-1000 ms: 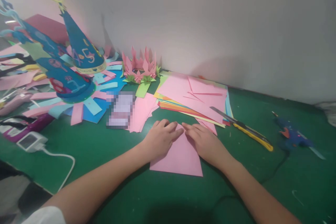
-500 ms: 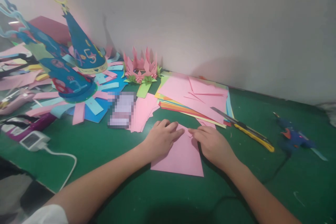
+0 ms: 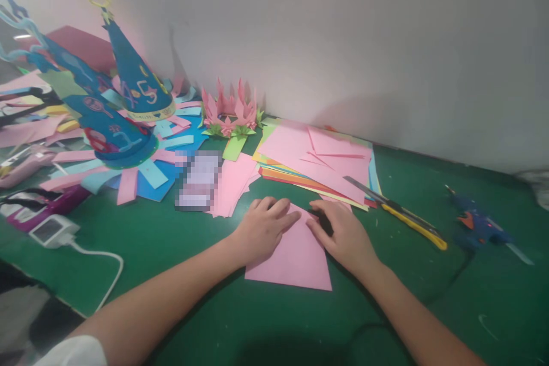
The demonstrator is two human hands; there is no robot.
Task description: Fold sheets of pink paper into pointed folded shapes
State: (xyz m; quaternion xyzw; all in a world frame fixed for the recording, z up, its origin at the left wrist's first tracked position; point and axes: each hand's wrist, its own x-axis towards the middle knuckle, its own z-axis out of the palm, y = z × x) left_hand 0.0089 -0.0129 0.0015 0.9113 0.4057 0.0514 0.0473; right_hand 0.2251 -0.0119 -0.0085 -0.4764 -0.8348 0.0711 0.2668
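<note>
From the head view we see a pink paper lying flat on the green surface. Our left hand presses on the paper's left side, fingers flat and spread, gripping nothing. Our right hand rests at the paper's right edge, fingers bent, pressing its top corner. A yellow knife lies right of the paper.

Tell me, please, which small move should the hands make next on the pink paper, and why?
Probably run the right hand down the slanted edge to sharpen the crease. The left hand lies flat on the pink paper, pinning it to the green table, and the right hand's fingertips rest at the folded top corner.
</note>
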